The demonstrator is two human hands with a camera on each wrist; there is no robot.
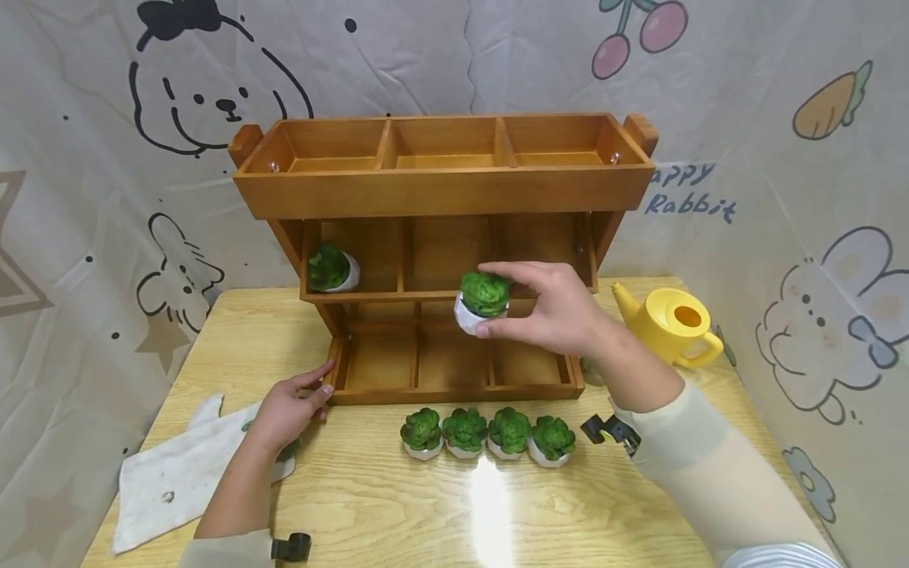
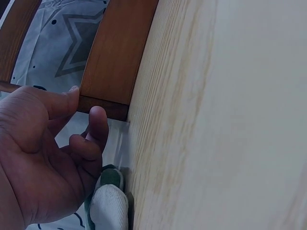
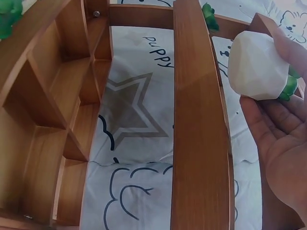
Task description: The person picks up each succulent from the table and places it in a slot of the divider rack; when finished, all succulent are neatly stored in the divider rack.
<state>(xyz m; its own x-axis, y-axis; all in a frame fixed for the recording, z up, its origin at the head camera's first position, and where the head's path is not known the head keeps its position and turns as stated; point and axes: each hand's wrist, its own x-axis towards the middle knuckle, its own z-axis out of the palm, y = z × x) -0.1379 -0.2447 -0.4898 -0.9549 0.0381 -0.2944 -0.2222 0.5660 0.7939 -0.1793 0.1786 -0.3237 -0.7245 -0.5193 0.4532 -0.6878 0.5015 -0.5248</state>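
Note:
In the head view, my right hand (image 1: 550, 310) holds a small potted succulent (image 1: 485, 296) between thumb and fingers, in front of the wooden shelf's (image 1: 443, 193) middle tier. The right wrist view shows the white faceted pot (image 3: 259, 65) of that plant in the right hand (image 3: 283, 129). My left hand (image 1: 293, 406) is at the lower left corner of the shelf. Seen from the left wrist, the left hand's (image 2: 53, 143) thumb and a finger touch the end of the bottom tier (image 2: 112, 108). Another potted succulent (image 1: 330, 268) lies tilted in the middle tier's left compartment.
Several potted succulents (image 1: 465, 431) stand in a row on the wooden table (image 1: 369, 505) before the shelf. A yellow watering can (image 1: 671, 323) stands at the right. White gloves (image 1: 185, 473) lie at the left. A printed cloth (image 1: 426, 55) hangs behind.

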